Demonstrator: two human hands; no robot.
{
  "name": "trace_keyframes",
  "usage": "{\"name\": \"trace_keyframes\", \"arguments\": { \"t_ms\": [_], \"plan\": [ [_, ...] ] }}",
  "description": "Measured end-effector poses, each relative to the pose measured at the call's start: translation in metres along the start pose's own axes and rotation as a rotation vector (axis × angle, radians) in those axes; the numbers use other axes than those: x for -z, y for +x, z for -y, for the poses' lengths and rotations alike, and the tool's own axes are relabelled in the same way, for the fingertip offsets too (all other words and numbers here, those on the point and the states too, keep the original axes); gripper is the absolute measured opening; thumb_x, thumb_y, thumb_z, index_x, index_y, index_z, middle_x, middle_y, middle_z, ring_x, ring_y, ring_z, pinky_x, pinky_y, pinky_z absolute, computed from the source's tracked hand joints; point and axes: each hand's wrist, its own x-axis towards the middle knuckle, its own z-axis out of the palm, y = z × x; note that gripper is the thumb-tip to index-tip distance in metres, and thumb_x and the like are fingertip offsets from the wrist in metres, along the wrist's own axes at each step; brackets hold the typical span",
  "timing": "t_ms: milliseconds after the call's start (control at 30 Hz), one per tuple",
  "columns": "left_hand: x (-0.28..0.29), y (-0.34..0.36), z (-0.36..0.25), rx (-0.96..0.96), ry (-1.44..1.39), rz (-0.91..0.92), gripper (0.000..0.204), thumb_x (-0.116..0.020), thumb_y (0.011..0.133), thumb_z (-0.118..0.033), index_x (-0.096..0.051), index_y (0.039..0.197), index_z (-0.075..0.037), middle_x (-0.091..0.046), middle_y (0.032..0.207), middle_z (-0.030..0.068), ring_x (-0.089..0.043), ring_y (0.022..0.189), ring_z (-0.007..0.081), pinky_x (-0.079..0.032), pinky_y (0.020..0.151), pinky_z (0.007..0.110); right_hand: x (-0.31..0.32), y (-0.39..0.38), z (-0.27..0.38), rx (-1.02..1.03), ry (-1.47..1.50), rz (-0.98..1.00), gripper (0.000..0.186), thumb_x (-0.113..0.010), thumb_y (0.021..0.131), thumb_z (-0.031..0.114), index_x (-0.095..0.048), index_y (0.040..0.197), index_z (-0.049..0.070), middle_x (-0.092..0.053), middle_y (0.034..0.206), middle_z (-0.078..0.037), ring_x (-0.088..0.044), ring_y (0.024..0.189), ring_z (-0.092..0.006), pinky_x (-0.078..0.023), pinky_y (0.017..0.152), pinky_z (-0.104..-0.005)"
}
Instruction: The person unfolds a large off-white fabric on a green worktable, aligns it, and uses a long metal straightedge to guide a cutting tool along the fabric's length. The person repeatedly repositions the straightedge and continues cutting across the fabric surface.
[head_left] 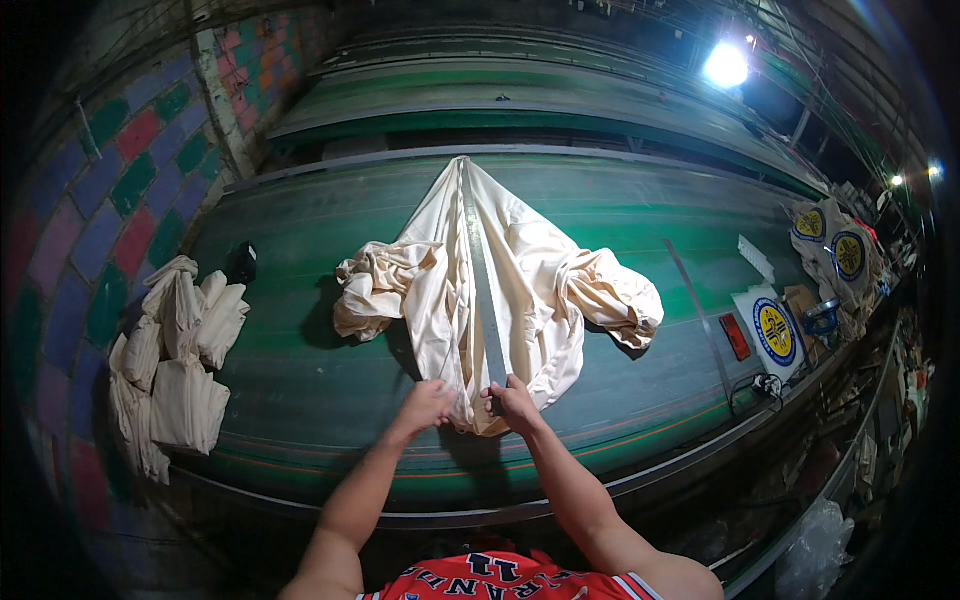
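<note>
At the tabletop's [640, 400] middle, we have the cloth [535, 255] drawn to a peak at the far edge, its sides left bunched, our left grip [428, 405] pinched shut on its near hem, our right grip [510, 400] closed round the strip's [481, 270] end, folded bundles [188, 395] by the left edge.

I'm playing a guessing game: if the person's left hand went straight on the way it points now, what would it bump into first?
Probably the cream fabric: the left hand is right at its near edge. Whether they touch is hard to tell from here.
</note>
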Motion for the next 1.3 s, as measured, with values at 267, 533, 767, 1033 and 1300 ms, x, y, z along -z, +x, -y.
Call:
{"name": "trace_keyframes", "arguments": {
  "t_ms": [267,533,767,1033,1300],
  "plan": [
    [0.088,-0.036,-0.028,-0.264,0.415,0.303,0.024,-0.058,0.096,-0.020,-0.057,0.081,-0.001,-0.061,0.069,0.0035,-0.063,0.063,0.0181,-0.052,0.065,0.036,0.004,0.008,-0.009,-0.012,-0.033,-0.094,0.013,-0.050,0.104,0.017,-0.047,0.109,0.006,-0.062,0.081,-0.007,-0.058,0.057,-0.0177,-0.049,0.049,-0.0333],
    [0.233,0.018,0.026,-0.422,-0.457,-1.434,0.025,-0.058,0.091,-0.013,-0.055,0.113,-0.001,-0.061,0.106,0.0070,-0.058,0.095,0.0181,-0.046,0.089,0.032,0.003,0.007,0.002,-0.008,-0.035,-0.081,0.012,-0.048,0.103,0.014,-0.043,0.109,0.005,-0.057,0.079,-0.006,-0.055,0.055,-0.0174,-0.045,0.047,-0.0326],
    [0.055,0.083,0.105,-0.047,0.103,-0.512,0.067,-0.075,0.082,-0.035,-0.045,0.127,0.005,-0.067,0.091,0.0144,-0.066,0.086,0.0281,-0.053,0.080,0.041,-0.016,-0.020,0.007,0.159,-0.040,-0.090,0.018,-0.050,0.104,0.022,-0.041,0.097,0.009,-0.052,0.072,-0.003,-0.048,0.048,-0.0125,-0.037,0.041,-0.0271],
    [-0.010,0.114,0.125,-0.109,0.194,-0.394,0.037,-0.072,0.081,-0.028,-0.065,0.105,-0.001,-0.072,0.086,0.0155,-0.071,0.081,0.0302,-0.055,0.074,0.041,-0.011,-0.111,-0.035,0.277,-0.125,-0.025,0.020,-0.050,0.105,0.024,-0.041,0.099,0.007,-0.052,0.071,-0.003,-0.046,0.047,-0.0105,-0.037,0.040,-0.0261],
    [-0.003,0.067,0.096,0.212,0.300,0.126,0.013,-0.063,0.075,-0.014,-0.069,0.072,-0.002,-0.066,0.063,0.0124,-0.065,0.053,0.0242,-0.050,0.048,0.040,0.000,-0.150,-0.064,0.070,-0.054,-0.020,0.020,-0.052,0.104,0.025,-0.044,0.105,0.006,-0.057,0.076,-0.004,-0.054,0.053,-0.0120,-0.045,0.046,-0.0269]
  ]
}}
